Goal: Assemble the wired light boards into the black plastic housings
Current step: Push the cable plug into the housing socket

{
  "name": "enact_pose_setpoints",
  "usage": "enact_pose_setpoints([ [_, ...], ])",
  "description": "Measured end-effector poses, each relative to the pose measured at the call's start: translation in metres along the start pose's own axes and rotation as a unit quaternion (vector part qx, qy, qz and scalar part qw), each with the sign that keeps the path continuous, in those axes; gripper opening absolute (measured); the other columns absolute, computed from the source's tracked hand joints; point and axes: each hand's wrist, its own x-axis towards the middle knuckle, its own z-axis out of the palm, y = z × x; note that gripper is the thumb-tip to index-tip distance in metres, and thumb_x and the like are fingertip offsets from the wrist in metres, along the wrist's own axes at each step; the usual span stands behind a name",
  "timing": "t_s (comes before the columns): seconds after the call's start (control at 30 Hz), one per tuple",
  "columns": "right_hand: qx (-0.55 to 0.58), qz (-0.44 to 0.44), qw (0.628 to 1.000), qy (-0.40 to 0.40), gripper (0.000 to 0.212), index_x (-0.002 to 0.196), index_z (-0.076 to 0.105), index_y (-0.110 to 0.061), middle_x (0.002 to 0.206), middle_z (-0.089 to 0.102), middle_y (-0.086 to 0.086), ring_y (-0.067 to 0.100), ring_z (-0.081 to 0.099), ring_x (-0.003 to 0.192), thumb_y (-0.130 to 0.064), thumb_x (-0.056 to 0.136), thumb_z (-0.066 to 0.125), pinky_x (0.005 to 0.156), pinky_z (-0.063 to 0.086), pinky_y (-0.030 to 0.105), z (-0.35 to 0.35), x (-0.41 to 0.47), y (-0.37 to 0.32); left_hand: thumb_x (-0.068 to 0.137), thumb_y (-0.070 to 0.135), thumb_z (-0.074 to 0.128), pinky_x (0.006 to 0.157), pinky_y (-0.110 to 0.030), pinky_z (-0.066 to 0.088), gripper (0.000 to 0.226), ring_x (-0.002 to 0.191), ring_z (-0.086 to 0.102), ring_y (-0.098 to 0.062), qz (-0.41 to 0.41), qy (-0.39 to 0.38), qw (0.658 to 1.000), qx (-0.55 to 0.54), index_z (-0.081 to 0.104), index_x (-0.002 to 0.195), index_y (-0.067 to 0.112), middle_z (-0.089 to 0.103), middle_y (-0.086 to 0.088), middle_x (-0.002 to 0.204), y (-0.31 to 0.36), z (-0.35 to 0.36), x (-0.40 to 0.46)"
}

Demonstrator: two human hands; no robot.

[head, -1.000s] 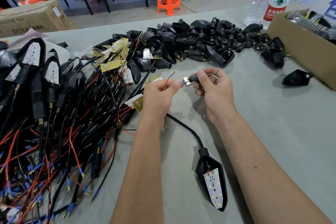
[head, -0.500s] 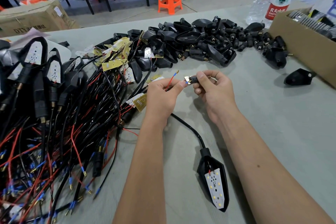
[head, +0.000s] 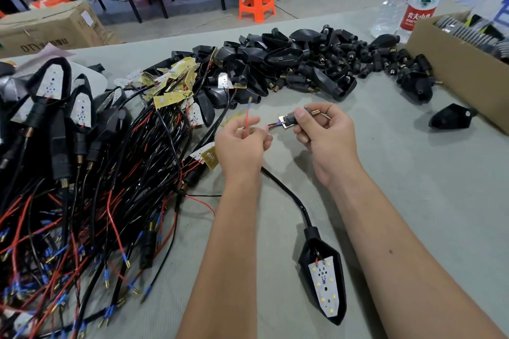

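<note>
Pulled further out now, red wire (head: 247,118) pinched in left hand (head: 242,143); right hand (head: 323,135) pinches the ribbed black stem (head: 292,118) above the pointed housing (head: 323,281) on grey surface (head: 413,201).

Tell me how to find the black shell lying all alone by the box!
Find the brown cardboard box at the table's right edge. Just in front of its near side lies one empty black housing, apart from the big heap of housings farther left. Unlike those, it touches nothing else.
</note>
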Motion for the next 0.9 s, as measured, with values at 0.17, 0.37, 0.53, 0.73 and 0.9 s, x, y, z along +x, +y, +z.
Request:
enact_pose_setpoints([
  [0.17, -0.028, -0.018, 0.999, 0.02, 0.019, 0.104, 0.059, -0.006, 0.076, 0.072, 0.007, 0.017, 0.059, 0.059, -0.003, 0.092, 0.074, 0.057, 0.05, 0.025, -0.002, 0.001, 0.001, 0.084, -0.008, 0.076, 0.066, -0.021, 0.059, 0.014, 0.062, 0.072, -0.019, -0.041, -0.081, 0.993, -0.07, 0.07, 0.079, 0.003, 0.069, -0.005, 0.065, 0.004, -0.008, 0.0],
  [0.37, -0.039, -0.008, 0.999, 0.029, 0.021, 0.105, 0.061, -0.001, 0.067, 0.068, 0.001, 0.013, 0.062, 0.058, -0.005, 0.091, 0.076, 0.051, 0.047, 0.022, -0.004, 0.003, 0.003, 0.091, -0.009, 0.067, 0.075, -0.024, 0.061, 0.012, 0.074, 0.074, -0.022, -0.034, -0.166, 0.985, -0.039, 0.072, 0.087, 0.0, 0.075, -0.011, 0.077, 0.006, -0.002, -0.007],
  [0.53, -0.025, -0.008, 0.998, 0.059, 0.016, 0.099, 0.062, -0.005, 0.069, 0.067, 0.004, 0.013, 0.061, 0.058, -0.006, 0.091, 0.075, 0.051, 0.046, 0.021, -0.006, 0.005, 0.004, 0.095, -0.006, 0.062, 0.084, -0.029, 0.055, 0.024, 0.079, 0.059, -0.021, -0.038, -0.183, 0.982, 0.009, 0.079, 0.094, 0.011, 0.065, -0.015, 0.087, 0.005, -0.004, -0.004],
  [0.73, -0.052, 0.024, 0.998, 0.008, 0.018, 0.098, 0.062, -0.007, 0.071, 0.062, 0.009, 0.012, 0.057, 0.054, -0.006, 0.09, 0.077, 0.052, 0.046, 0.023, -0.003, 0.004, 0.007, 0.083, -0.012, 0.076, 0.068, -0.025, 0.062, 0.016, 0.062, 0.069, -0.018, -0.024, -0.069, 0.995, -0.074, 0.067, 0.088, 0.001, 0.071, -0.009, 0.069, 0.006, 0.001, -0.009],
  [0.9, 0.12, 0.099, 0.986, -0.064, 0.011, 0.096, 0.064, -0.008, 0.078, 0.067, 0.008, 0.011, 0.054, 0.059, 0.002, 0.095, 0.066, 0.048, 0.041, 0.017, -0.003, 0.005, 0.003, 0.078, -0.017, 0.078, 0.063, -0.025, 0.06, 0.031, 0.068, 0.066, -0.027, -0.036, 0.003, 0.987, -0.155, 0.056, 0.083, 0.004, 0.062, -0.016, 0.077, 0.007, 0.005, -0.011],
])
